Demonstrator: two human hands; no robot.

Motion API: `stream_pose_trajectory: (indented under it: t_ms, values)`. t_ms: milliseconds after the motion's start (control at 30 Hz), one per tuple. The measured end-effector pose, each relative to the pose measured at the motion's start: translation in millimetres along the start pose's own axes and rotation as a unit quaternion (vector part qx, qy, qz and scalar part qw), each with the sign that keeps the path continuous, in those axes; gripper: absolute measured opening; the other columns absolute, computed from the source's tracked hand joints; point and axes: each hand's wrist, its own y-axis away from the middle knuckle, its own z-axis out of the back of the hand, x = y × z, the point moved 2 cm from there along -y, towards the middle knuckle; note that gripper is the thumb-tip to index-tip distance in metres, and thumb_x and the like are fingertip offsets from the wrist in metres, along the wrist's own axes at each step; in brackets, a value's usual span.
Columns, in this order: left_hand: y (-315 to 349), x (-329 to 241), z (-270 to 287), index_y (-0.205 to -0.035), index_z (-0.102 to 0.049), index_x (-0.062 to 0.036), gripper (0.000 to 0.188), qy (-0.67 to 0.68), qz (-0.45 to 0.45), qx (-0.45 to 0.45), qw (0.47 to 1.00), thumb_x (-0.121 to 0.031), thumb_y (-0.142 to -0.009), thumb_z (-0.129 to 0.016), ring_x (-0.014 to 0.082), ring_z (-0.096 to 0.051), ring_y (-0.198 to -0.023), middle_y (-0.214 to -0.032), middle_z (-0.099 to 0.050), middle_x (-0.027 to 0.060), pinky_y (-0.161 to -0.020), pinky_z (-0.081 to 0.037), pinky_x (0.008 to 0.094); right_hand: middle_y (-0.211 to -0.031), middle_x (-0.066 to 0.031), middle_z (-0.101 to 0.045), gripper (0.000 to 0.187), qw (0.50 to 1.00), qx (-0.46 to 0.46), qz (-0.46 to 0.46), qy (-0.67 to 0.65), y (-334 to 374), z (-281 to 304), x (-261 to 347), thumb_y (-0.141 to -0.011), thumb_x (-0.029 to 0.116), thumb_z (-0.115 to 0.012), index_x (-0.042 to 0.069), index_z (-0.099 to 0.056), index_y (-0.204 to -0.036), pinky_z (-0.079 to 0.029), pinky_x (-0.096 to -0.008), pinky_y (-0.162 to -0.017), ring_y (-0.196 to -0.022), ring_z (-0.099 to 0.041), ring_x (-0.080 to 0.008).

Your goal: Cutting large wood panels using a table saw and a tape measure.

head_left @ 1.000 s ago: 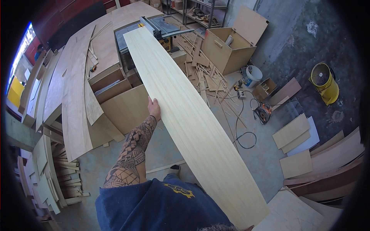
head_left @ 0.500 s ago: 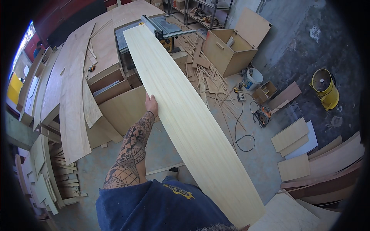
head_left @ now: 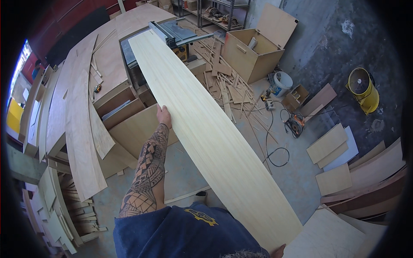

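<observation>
A long, pale plywood board (head_left: 206, 133) stretches from a table saw (head_left: 178, 34) at the far side back to my body. Its far end rests on the saw table, beside the fence. My left hand (head_left: 164, 116) is closed around the board's left edge, about midway along, with the thumb toward the top face. Low in the picture, at the board's near end, my right hand (head_left: 278, 251) shows only in part. Its fingers are at the end corner of the board, and the rest is out of view.
Wood offcuts (head_left: 223, 81) litter the floor beyond the board. Farther right are an open wooden box (head_left: 245, 56), a white bucket (head_left: 282, 84), a corded orange power tool (head_left: 296, 124) and a yellow drum-shaped fan (head_left: 365, 92). A large plywood-topped bench (head_left: 109, 60) carries a tape measure (head_left: 97, 88).
The view has shifted slightly, so the surroundings sit a little differently in the picture. More of my right hand shows at the board's near end. My left hand keeps its grip.
</observation>
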Motion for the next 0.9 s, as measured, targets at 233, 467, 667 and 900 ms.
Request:
stream_pose_trajectory:
  t_ms: [233, 467, 667, 900]
  values:
    - [-24, -3, -11, -0.168, -0.023, -0.0173, 0.062, 0.025, 0.042, -0.011, 0.999, -0.021, -0.111, -0.046, 0.0313, -0.062, -0.125, -0.151, -0.053, 0.0188, -0.103, -0.055, 0.0456, -0.154, -0.0239, -0.05, 0.097, 0.998, 0.022, -0.05, -0.031, 43, -18, 4, -0.1, 0.079, -0.035, -0.002, -0.049, -0.152, -0.033, -0.0382, -0.12, -0.142, -0.044, -0.0339]
    - [-35, -13, -7, -0.17, -0.009, -0.0214, 0.068, -0.021, 0.085, 0.02, 0.996, -0.027, -0.111, -0.044, 0.0314, -0.061, -0.125, -0.155, -0.047, 0.0188, -0.1, -0.057, 0.0456, -0.155, -0.0234, -0.049, 0.098, 0.994, 0.056, -0.078, -0.047, 61, -17, 14, -0.099, 0.08, -0.034, -0.001, -0.048, -0.153, -0.032, -0.0379, -0.121, -0.143, -0.043, -0.0334]
    - [-2, -20, 18, -0.167, 0.015, -0.0233, 0.077, -0.046, 0.099, 0.129, 0.986, -0.035, -0.113, -0.038, 0.0321, -0.058, -0.129, -0.162, -0.036, 0.0202, -0.102, -0.056, 0.0488, -0.157, -0.023, -0.048, 0.099, 0.989, 0.115, -0.074, -0.062, 61, -16, 59, -0.099, 0.081, -0.034, -0.001, -0.047, -0.154, -0.032, -0.0376, -0.121, -0.144, -0.042, -0.0329]
    - [103, 6, -6, -0.169, 0.002, -0.0115, 0.077, -0.14, -0.012, 0.064, 0.988, -0.025, -0.111, -0.046, 0.0363, -0.036, -0.152, -0.17, -0.022, 0.0242, -0.123, -0.032, 0.0414, -0.158, -0.0225, -0.047, 0.1, 0.977, 0.177, -0.08, -0.091, 56, -19, 122, -0.099, 0.082, -0.033, 0.0, -0.046, -0.155, -0.031, -0.0373, -0.121, -0.145, -0.041, -0.0324]
